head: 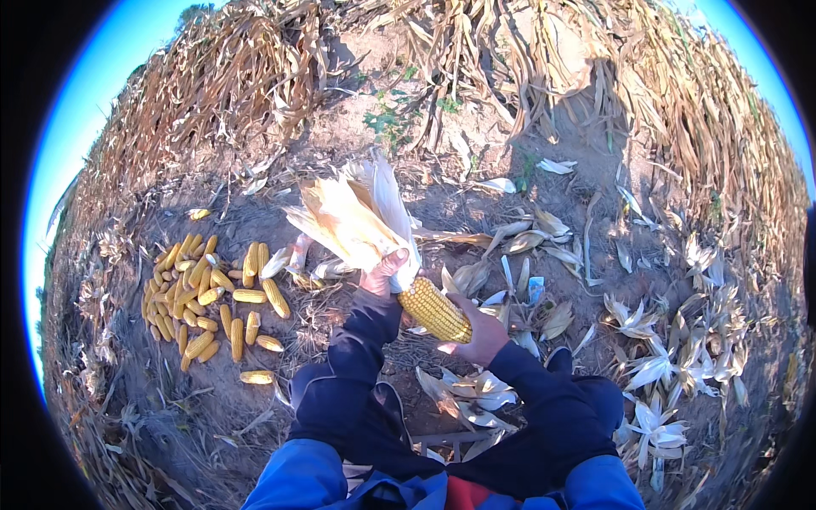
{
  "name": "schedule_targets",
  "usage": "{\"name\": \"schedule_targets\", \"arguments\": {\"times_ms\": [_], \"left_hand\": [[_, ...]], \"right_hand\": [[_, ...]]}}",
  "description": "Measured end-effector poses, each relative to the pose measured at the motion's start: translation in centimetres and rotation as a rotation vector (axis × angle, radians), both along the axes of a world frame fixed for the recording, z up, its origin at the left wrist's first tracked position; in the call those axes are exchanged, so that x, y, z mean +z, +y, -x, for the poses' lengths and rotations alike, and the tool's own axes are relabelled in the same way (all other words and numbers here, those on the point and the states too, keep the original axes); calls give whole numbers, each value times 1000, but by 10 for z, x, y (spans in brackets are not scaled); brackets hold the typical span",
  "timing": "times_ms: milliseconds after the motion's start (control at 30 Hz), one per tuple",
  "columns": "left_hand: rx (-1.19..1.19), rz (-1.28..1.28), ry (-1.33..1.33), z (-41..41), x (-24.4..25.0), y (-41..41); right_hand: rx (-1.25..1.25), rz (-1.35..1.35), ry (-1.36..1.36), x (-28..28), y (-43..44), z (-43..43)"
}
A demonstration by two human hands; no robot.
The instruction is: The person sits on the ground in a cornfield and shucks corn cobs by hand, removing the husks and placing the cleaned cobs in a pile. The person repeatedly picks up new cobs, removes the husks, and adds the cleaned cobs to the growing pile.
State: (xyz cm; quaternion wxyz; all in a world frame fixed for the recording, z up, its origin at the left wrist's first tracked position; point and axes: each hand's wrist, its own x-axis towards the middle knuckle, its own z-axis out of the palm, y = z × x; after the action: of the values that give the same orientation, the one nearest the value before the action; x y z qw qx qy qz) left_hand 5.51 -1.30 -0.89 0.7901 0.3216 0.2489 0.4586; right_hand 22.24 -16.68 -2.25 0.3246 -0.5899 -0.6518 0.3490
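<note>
Between my hands is an ear of corn (436, 310), its yellow kernels bare along most of its length. Pale dry husk (357, 220) is peeled back from the ear and fans out up and to the left. My left hand (382, 274) grips the husk where it meets the ear, thumb pressed on top. Around the lower right end of the cob, my right hand (478, 331) is closed, its palm partly covering the kernels. The ear is held tilted above the ground, in front of my knees.
A pile of husked corn ears (185, 287) lies on the soil at the left, with several loose ears (250, 295) beside it. Discarded husks (656, 427) are strewn at the right, and more husks (475, 395) lie between my feet. Dry cornstalks (255, 70) line the far side.
</note>
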Motion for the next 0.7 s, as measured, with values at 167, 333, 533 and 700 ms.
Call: {"name": "schedule_targets", "arguments": {"times_ms": [167,333,533,700], "left_hand": [[-320,51,3,11,7,8],[-590,-59,-133,30,13,18],[-555,-19,-256,16,37,4],[-271,28,-81,10,30,6]], "right_hand": [[-7,61,-82,-5,-5,9],[141,-17,152,4,-5,13],[174,24,241,1,-9,8],[206,139,348,4,-6,1]]}}
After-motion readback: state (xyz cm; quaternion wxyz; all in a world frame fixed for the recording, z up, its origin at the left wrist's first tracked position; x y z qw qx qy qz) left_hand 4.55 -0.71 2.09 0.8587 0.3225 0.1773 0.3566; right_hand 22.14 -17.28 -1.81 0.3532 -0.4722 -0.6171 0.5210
